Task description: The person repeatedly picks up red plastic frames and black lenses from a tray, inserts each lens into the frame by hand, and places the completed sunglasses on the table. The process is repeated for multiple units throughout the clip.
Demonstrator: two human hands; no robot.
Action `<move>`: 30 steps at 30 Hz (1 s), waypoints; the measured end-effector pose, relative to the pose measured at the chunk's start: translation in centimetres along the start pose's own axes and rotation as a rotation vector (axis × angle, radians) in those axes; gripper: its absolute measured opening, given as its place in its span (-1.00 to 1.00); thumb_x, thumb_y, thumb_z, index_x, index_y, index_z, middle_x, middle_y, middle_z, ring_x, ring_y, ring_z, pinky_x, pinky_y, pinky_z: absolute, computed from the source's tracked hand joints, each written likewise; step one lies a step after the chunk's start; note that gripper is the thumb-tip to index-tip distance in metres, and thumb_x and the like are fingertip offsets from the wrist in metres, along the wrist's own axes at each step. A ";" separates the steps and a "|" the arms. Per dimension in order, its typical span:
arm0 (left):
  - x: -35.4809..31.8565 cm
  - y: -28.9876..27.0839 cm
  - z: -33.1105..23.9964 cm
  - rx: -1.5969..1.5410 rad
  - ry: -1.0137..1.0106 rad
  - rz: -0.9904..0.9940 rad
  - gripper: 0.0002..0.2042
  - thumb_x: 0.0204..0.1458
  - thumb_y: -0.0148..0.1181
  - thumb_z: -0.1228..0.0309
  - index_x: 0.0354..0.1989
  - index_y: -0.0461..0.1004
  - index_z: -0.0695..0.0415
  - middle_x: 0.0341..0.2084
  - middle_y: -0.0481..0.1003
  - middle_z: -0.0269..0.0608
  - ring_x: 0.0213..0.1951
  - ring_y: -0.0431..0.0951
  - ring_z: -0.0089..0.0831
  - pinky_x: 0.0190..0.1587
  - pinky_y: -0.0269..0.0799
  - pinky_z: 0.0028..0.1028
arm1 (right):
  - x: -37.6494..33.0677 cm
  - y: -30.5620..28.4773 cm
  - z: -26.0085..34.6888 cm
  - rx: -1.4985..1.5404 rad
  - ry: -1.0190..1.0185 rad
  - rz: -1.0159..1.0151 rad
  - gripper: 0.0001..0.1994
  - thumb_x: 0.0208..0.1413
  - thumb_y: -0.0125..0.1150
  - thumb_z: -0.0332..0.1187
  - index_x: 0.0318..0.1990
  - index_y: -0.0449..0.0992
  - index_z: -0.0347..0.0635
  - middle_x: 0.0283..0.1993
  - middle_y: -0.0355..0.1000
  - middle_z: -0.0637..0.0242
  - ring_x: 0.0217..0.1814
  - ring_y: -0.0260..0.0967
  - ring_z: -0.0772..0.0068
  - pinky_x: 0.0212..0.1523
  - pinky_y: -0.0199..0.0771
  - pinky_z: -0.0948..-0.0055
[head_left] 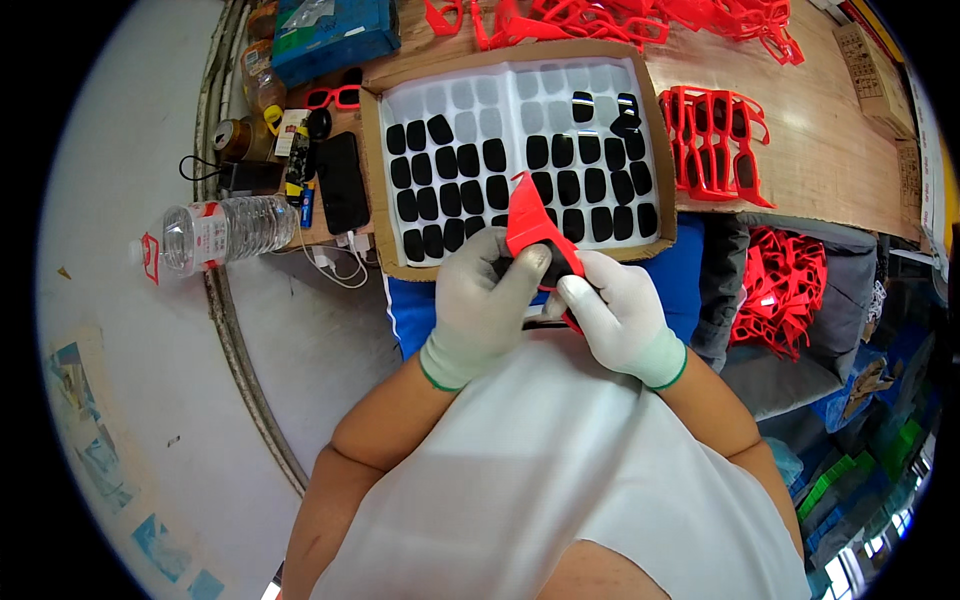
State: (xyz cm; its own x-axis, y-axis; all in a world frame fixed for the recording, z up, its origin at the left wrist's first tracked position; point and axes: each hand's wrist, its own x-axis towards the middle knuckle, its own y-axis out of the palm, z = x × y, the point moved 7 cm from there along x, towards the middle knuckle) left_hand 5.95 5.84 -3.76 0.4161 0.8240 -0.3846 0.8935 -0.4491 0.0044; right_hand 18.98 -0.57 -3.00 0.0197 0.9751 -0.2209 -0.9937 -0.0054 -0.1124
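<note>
Both my hands wear white knit gloves and meet just in front of my chest. My left hand (487, 300) and my right hand (620, 315) together grip a red plastic glasses frame (532, 228), which points up and away from me. A dark lens (553, 264) sits in the frame between my thumbs. Just beyond my hands lies a shallow cardboard tray (373, 170) with a white moulded insert holding several rows of black lenses (470, 165).
A stack of red frames with lenses (715, 145) stands right of the tray, and loose red frames (640, 20) lie at the back. More red frames (785, 290) fill a grey bin at right. A water bottle (225, 230), black phone (342, 182) and blue box (335, 35) sit left.
</note>
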 end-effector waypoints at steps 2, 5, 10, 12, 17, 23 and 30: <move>-0.1 -0.2 -0.1 -0.180 0.014 0.070 -0.84 0.21 0.17 0.39 -0.24 0.50 0.27 -0.46 0.52 -0.36 -0.46 0.40 -0.71 -0.39 0.34 -0.62 | 0.1 0.0 0.2 0.085 0.010 0.049 -0.81 0.32 -0.04 -0.44 -0.13 0.50 -0.31 -0.47 0.50 0.30 -0.43 0.49 0.41 -0.29 0.47 0.45; -0.3 -0.7 -0.3 -0.171 -0.072 0.171 -0.89 0.19 0.12 0.48 -0.24 0.53 0.26 -0.40 0.55 -0.32 -0.35 0.47 -0.67 -0.28 0.40 -0.58 | 0.0 0.1 0.3 0.141 -0.004 0.103 -0.81 0.33 -0.06 -0.41 -0.14 0.50 -0.30 -0.48 0.49 0.32 -0.43 0.47 0.43 -0.28 0.47 0.47; -0.5 -0.3 -0.9 -0.117 -0.033 0.078 -0.87 0.19 0.14 0.46 -0.23 0.54 0.27 -0.41 0.55 -0.31 -0.36 0.47 -0.66 -0.28 0.40 -0.57 | 0.1 -0.1 0.5 0.121 0.017 0.123 -0.81 0.33 -0.06 -0.39 -0.19 0.49 -0.29 -0.50 0.46 0.32 -0.45 0.44 0.42 -0.29 0.45 0.46; -0.4 -0.3 -0.5 -0.033 -0.028 0.003 -0.86 0.19 0.15 0.44 -0.22 0.54 0.27 -0.40 0.56 -0.30 -0.35 0.47 -0.66 -0.27 0.41 -0.56 | 0.2 -0.2 0.5 0.075 0.032 0.102 -0.81 0.33 -0.06 -0.39 -0.20 0.48 -0.29 -0.51 0.45 0.32 -0.45 0.43 0.41 -0.29 0.44 0.44; -0.3 -0.1 -0.9 -0.020 0.007 0.005 -0.85 0.20 0.14 0.43 -0.24 0.53 0.28 -0.42 0.56 -0.31 -0.37 0.47 -0.65 -0.29 0.41 -0.56 | 0.2 -0.1 -0.2 0.050 0.058 0.122 -0.81 0.34 -0.06 -0.39 -0.19 0.48 -0.29 -0.50 0.47 0.33 -0.44 0.44 0.44 -0.27 0.45 0.42; -0.7 -0.7 -0.8 -0.160 -0.052 0.129 -0.89 0.19 0.12 0.48 -0.25 0.53 0.27 -0.43 0.55 -0.30 -0.39 0.49 -0.62 -0.31 0.42 -0.56 | 0.1 0.3 0.8 0.310 0.139 0.194 -0.80 0.33 -0.05 -0.39 -0.23 0.50 -0.26 -0.44 0.53 0.33 -0.37 0.47 0.54 -0.22 0.46 0.47; -1.1 0.4 -3.6 -0.315 0.035 0.245 -0.86 0.17 0.08 0.55 -0.20 0.55 0.32 -0.42 0.55 -0.26 -0.39 0.53 -0.58 -0.30 0.47 -0.55 | -0.1 0.0 1.8 0.094 -0.084 0.111 -0.80 0.28 -0.01 -0.39 -0.36 0.48 -0.21 -0.58 0.46 0.39 -0.55 0.40 0.53 -0.41 0.43 0.51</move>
State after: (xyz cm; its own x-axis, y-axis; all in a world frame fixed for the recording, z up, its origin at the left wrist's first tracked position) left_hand 6.50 5.97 0.01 0.6238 0.7193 -0.3057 0.7730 -0.5101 0.3771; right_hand 18.73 -0.25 -1.22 -0.0958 0.9848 -0.1446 -0.9953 -0.0967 0.0003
